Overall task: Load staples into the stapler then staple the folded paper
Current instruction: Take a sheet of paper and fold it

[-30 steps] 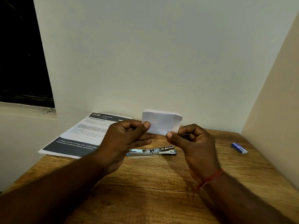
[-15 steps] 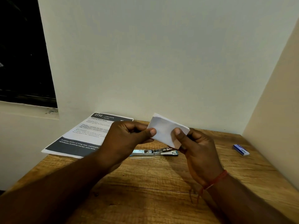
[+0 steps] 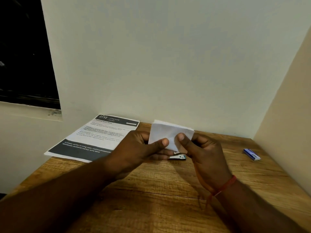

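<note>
wooden desk point(image 3: 151, 190) fills the lower frame. at centre, folded paper point(image 3: 168, 133) is pinched above it by left hand point(image 3: 134, 148) and right hand point(image 3: 205, 153), thumbs on top. stapler point(image 3: 179, 156) is seen just below, staple box point(image 3: 251, 154) at right.

I see only the right end of the stapler point(image 3: 179, 157); the folded paper point(image 3: 168, 132), left hand point(image 3: 134, 148) and right hand point(image 3: 207, 153) cover the rest. Fingers behind the paper are hidden. I cannot read the fine print on the printed sheet point(image 3: 94, 137) or the blue box point(image 3: 252, 154): too small.
</note>
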A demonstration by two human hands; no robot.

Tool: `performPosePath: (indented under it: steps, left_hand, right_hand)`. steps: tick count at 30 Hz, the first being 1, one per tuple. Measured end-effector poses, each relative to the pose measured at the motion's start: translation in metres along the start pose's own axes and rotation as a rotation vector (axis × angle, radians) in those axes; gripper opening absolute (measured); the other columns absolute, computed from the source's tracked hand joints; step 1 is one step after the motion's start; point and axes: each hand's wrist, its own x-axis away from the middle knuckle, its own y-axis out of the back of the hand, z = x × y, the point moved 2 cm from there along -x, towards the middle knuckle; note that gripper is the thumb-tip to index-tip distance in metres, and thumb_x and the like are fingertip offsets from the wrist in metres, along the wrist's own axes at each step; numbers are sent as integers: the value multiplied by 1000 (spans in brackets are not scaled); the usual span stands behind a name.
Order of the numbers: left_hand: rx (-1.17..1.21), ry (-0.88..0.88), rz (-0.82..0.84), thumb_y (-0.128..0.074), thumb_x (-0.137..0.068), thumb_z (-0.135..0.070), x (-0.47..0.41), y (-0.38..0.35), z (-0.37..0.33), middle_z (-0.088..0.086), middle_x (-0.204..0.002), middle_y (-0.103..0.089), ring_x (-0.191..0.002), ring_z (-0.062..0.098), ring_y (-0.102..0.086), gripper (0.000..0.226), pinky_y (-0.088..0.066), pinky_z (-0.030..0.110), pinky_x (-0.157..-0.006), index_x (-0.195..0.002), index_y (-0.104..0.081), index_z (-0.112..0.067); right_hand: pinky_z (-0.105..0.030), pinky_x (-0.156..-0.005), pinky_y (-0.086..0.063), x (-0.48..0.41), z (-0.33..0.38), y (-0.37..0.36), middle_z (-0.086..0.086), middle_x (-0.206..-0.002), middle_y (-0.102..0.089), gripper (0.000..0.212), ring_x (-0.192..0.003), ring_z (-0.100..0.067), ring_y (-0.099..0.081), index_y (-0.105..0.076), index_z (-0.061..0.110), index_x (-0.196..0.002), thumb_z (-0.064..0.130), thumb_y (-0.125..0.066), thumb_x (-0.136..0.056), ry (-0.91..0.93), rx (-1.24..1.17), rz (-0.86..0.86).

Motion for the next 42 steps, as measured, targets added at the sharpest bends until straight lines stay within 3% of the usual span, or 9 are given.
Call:
performPosePath:
  steps: [5,10,15,23,28,32,36,39,42]
  left_hand:
    - [54,-27,-72,-80,-98,-16,-4,11,-4,25,-112,-85,-108,36,-85,27,-69,41,-100,-118,-84,2]
    - [41,-25,-89,-80,-98,-14,-4,11,-4,25,-110,-86,-104,33,-86,24,-70,33,-92,-115,-85,2]
    - [105,-8,-46,-71,-106,-22,-4,8,-7,30,-113,-84,-112,39,-84,34,-69,32,-93,-119,-81,8]
    - [238,-44,-34,-68,-101,-29,-7,9,-9,28,-127,-81,-119,40,-81,49,-69,40,-98,-126,-76,12]
    - [244,-142,-167,-78,-92,-24,-8,14,-12,23,-118,-85,-109,30,-84,28,-69,33,-91,-103,-87,1]
    - [286,-183,-219,-80,-91,-22,-10,15,-11,23,-120,-84,-112,32,-84,25,-69,38,-98,-103,-88,-2]
    - [316,-194,-262,-83,-89,-19,-12,18,-9,22,-123,-84,-118,35,-82,33,-68,39,-97,-114,-84,2]
    - [302,-209,-287,-84,-85,-19,-10,20,-13,16,-111,-87,-106,26,-85,32,-68,32,-87,-110,-84,1]
    - [-6,-313,-380,-88,-91,-17,-4,23,-22,4,-94,-88,-89,16,-82,17,-66,31,-80,-103,-87,-5]
  right_hand:
    - [-48,-89,-67,-2,-8,-3,-26,-104,-84,30,-97,-45,-82,-85,0,-107,24,-82,-90,-129,-8,87]
    - [-31,-74,-68,-5,-8,1,-28,-92,-82,36,-79,-28,-80,-81,-9,-105,20,-82,-83,-192,-74,106]
    - [-35,-85,-70,-8,-6,4,-28,-98,-83,30,-88,-32,-82,-83,-1,-91,24,-86,-76,-155,-74,98]
    - [-47,-92,-67,-9,-2,7,-25,-93,-84,24,-87,-34,-82,-84,3,-89,26,-84,-80,-66,-7,41]
    - [-36,-85,-68,-9,0,11,-17,-88,-86,7,-87,-32,-85,-85,4,-89,7,-81,-94,32,141,46]
    - [-33,-85,-68,-8,1,7,-11,-89,-87,10,-89,-28,-86,-87,7,-91,16,-84,-89,84,201,78]
    - [-46,-91,-69,-6,-3,6,-8,-91,-88,8,-92,-28,-86,-89,10,-92,16,-86,-88,108,220,99]
    - [-57,-94,-67,-3,-8,3,-6,-93,-88,5,-93,-27,-85,-90,12,-94,9,-88,-90,102,255,86]
    - [-57,-88,-69,-1,-6,-2,-1,-101,-87,20,-95,-22,-84,-84,20,-98,7,-92,-85,131,217,15]
